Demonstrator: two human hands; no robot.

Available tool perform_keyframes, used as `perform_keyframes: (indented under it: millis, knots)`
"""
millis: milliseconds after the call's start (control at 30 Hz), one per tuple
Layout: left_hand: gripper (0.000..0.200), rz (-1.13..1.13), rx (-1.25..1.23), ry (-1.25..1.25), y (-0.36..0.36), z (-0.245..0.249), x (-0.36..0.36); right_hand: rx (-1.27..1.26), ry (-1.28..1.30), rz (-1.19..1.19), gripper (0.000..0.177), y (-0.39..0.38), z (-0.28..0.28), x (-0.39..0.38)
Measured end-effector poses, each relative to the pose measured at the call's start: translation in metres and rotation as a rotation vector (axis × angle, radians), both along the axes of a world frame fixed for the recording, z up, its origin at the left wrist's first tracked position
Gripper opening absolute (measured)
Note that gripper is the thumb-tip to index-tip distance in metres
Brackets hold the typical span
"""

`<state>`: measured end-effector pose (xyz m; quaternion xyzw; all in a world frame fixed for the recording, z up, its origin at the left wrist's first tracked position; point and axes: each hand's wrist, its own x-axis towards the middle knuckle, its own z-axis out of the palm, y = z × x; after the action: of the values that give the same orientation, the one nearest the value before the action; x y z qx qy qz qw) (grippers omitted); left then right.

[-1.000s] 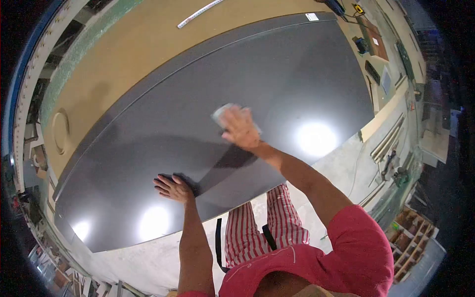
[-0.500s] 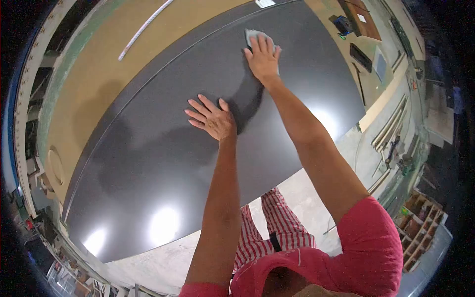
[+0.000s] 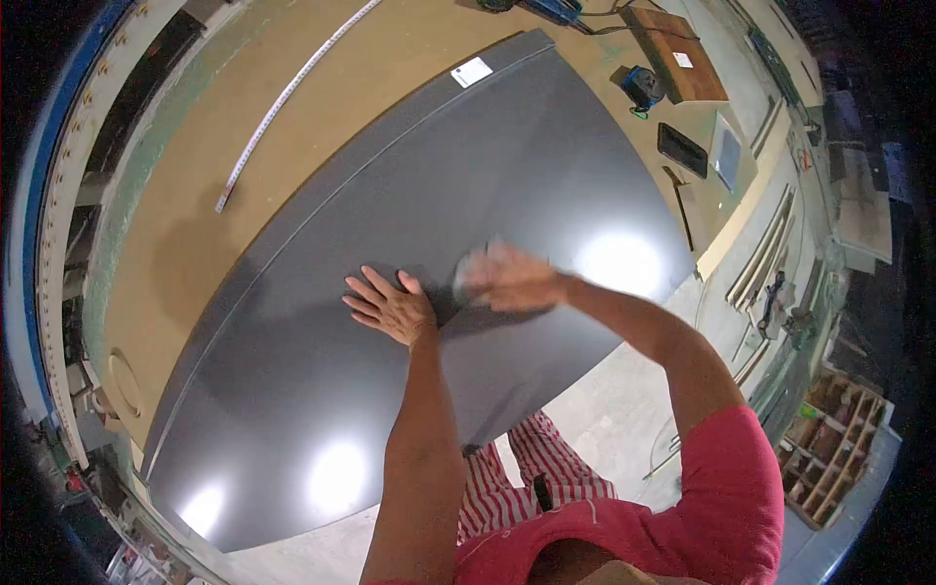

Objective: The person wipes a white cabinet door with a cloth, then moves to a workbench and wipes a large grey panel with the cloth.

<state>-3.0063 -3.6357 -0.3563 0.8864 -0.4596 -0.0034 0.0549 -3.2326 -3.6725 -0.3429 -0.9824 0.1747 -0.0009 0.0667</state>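
A large dark grey panel point(image 3: 458, 175) with a white label point(image 3: 472, 72) near its far edge lies on the tan table. My left hand point(image 3: 395, 310) rests flat on the panel, fingers spread, holding nothing. To its right, my right hand point(image 3: 517, 278) presses a pale cloth point(image 3: 462, 281) against the panel's surface. Motion smears this hand, and most of the cloth is hidden under its fingers.
A measuring tape point(image 3: 283, 97) lies along the tan table point(image 3: 195, 234). At the far right are a blue-black tool point(image 3: 642, 88), a brown wooden box point(image 3: 678, 54) and a black phone-like object point(image 3: 682, 149). A compartmented wooden tray point(image 3: 829, 444) stands lower right.
My right hand has swept the cloth back toward me across the panel. My left hand has come slightly nearer, still flat. The view has shifted, showing more of the table's far side.
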Motion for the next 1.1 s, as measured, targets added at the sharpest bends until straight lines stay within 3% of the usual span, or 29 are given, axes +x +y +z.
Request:
perform_keyframes:
  millis: [33,133,200,267,333,467,500,567,600,633,700,800,1000,1100]
  knots:
    - [0.061,0.012,0.007,0.024,0.0,0.002,-0.001,-0.078,0.045,-0.113,0.051,-0.037,0.026,-0.001]
    - [0.062,0.027,0.052,0.014,-0.002,-0.002,0.0,-0.277,-0.22,-0.56,0.045,-0.139,-0.013,-0.031]
    - [0.062,0.035,0.0,0.021,-0.005,0.0,-0.002,-0.14,-0.155,-0.951,0.048,-0.196,-0.016,-0.057]
    - [0.061,0.038,0.007,0.0,-0.004,-0.004,-0.002,-0.29,-0.142,-1.359,0.051,-0.208,-0.023,-0.08]
    - [0.061,0.036,0.022,-0.006,-0.002,-0.004,0.002,-0.337,-0.151,-1.576,0.051,-0.189,-0.028,-0.1]
    - [0.06,0.042,0.029,-0.002,-0.009,0.006,-0.006,-0.357,-0.103,-1.65,0.047,-0.073,-0.035,-0.125]
    - [0.061,0.053,0.067,0.023,-0.01,0.007,-0.006,-0.246,-0.23,-1.684,0.048,-0.036,-0.018,-0.117]
    - [0.063,0.067,0.138,0.061,-0.009,0.011,-0.006,-0.145,-0.228,-1.871,0.053,0.042,-0.021,-0.104]
    - [0.063,0.061,0.132,0.074,-0.008,0.01,-0.005,-0.047,-0.03,-2.019,0.054,0.069,-0.013,-0.085]
    - [0.063,0.055,0.117,0.062,-0.007,0.007,-0.004,-0.03,0.0,-2.065,0.057,0.091,-0.016,-0.065]
    - [0.063,0.061,0.142,0.071,-0.01,0.013,-0.006,0.038,0.023,-1.989,0.062,0.114,-0.021,-0.015]
    - [0.063,0.069,0.141,0.075,-0.01,0.012,-0.006,0.135,0.017,-1.725,0.062,0.071,0.005,0.04]
    - [0.064,0.065,0.143,0.061,-0.01,0.008,-0.006,-0.15,-0.176,-1.661,0.055,-0.11,-0.016,0.006]
    - [0.065,0.042,0.149,0.065,-0.005,0.006,-0.003,-0.264,-0.245,-1.446,0.05,-0.195,-0.018,-0.009]
